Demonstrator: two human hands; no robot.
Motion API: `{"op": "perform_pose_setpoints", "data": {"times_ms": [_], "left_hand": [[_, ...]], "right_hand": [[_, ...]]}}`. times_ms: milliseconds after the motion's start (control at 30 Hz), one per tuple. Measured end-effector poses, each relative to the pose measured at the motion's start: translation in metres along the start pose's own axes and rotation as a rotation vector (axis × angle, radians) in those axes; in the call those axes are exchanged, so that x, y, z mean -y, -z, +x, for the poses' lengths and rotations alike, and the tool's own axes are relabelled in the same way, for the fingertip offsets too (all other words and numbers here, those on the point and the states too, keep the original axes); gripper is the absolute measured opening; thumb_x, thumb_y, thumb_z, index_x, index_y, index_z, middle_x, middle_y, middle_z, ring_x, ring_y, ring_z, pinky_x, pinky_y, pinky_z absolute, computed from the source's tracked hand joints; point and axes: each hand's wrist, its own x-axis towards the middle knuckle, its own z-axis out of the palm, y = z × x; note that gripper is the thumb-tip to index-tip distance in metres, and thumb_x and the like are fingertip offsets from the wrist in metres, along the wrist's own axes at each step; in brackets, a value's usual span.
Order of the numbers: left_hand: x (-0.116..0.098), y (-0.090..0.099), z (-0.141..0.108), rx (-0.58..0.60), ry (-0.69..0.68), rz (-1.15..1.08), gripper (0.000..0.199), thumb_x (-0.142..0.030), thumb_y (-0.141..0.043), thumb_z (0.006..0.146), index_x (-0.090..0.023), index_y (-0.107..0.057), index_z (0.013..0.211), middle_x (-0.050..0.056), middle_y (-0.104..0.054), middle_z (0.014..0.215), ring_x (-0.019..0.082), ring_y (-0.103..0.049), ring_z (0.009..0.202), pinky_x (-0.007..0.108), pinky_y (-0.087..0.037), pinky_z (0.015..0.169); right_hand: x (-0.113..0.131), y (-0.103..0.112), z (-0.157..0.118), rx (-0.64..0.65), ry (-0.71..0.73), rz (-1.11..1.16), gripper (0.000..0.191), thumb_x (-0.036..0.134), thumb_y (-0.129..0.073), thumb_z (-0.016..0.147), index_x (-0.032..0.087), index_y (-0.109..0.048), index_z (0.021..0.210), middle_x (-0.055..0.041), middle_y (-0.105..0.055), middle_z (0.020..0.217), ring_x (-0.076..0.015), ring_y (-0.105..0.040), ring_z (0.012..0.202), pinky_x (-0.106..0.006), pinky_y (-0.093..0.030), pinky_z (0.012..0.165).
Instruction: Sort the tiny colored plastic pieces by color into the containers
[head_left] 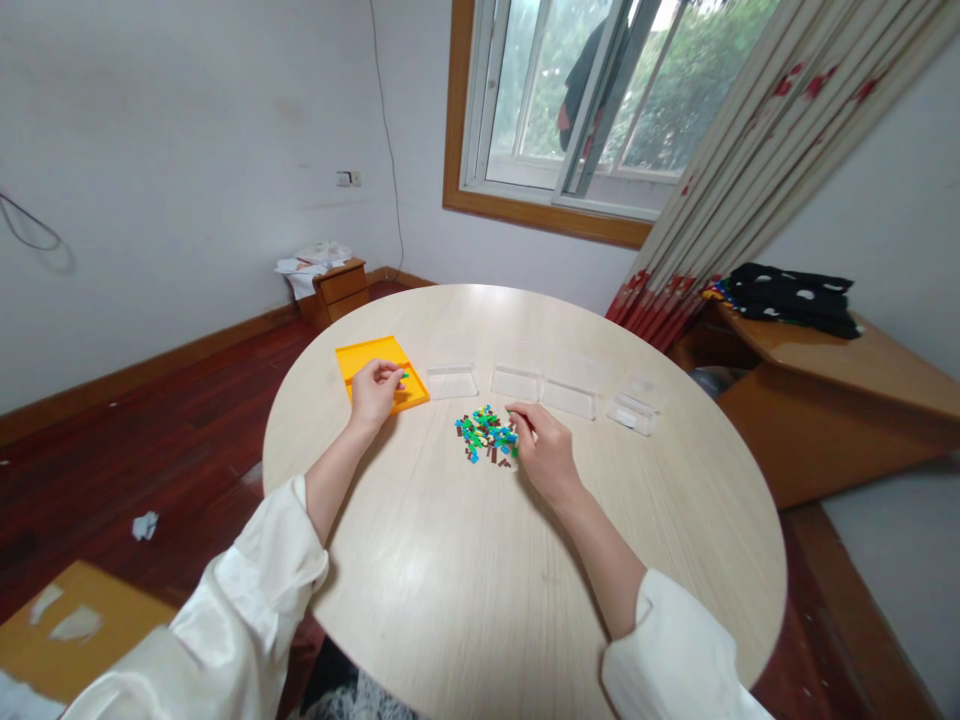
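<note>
Over the near part of a yellow divided tray (373, 350), my left hand (375, 390) is closed in a pinch on a small green block (405, 375). My right hand (546, 447) is at the right edge of a pile of small blocks (484, 432) in green, blue, brown and yellow. Its thumb and forefinger are pinched together, with a bit of green (511, 411) showing at the tips. Whether that green piece is held or lies behind the fingers is hard to make out. The remaining fingers are curled in.
Clear plastic boxes stand in a row behind the pile: one (452, 381) beside the tray, one (516, 383) at the middle, another (570, 398) right of it, and a smaller one (632, 414) farthest right. All rest on a round pale wooden table (465, 580).
</note>
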Motion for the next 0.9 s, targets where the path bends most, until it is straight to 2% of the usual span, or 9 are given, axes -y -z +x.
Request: {"op": "perform_pose_setpoints", "data": {"times_ms": [167,367,633,900], "left_hand": [[0.003,0.002,0.002,-0.03,-0.052,0.058,0.011,-0.013,-0.066,0.064,-0.014,-0.056,0.065,-0.003,-0.056,0.054,0.008,-0.054,0.047,0.018,-0.043,0.049],[0.006,0.004,0.005,-0.062,-0.131,0.175,0.009,-0.014,-0.066,0.062,-0.014,-0.057,0.062,-0.004,-0.054,0.055,0.009,-0.051,0.052,0.02,-0.043,0.052],[0.011,0.005,0.006,-0.044,-0.163,0.231,0.006,-0.015,-0.064,0.062,-0.014,-0.058,0.064,-0.002,-0.057,0.061,0.009,-0.048,0.054,0.023,-0.04,0.056],[0.008,0.005,0.005,-0.037,-0.178,0.254,0.012,-0.026,-0.065,0.064,-0.015,-0.06,0.067,0.0,-0.059,0.066,0.011,-0.049,0.057,0.024,-0.041,0.057]], "right_hand": [[-0.002,0.012,0.003,-0.083,-0.039,-0.018,0.019,0.019,-0.046,0.086,0.019,-0.065,0.088,-0.0055,-0.069,0.081,-0.0163,-0.062,0.072,-0.029,-0.049,0.069],[-0.002,0.015,0.002,-0.108,-0.054,0.001,0.018,0.021,-0.049,0.085,0.019,-0.066,0.086,-0.0045,-0.07,0.079,-0.0144,-0.062,0.065,-0.028,-0.05,0.065],[-0.002,0.012,0.001,-0.094,-0.028,0.036,0.017,0.021,-0.05,0.084,0.019,-0.067,0.082,-0.0049,-0.07,0.077,-0.0156,-0.064,0.068,-0.028,-0.05,0.066],[0.002,0.011,0.0,-0.049,-0.079,0.097,0.015,0.023,-0.052,0.082,0.018,-0.065,0.077,-0.0044,-0.069,0.074,-0.0156,-0.063,0.067,-0.027,-0.05,0.065]]}}
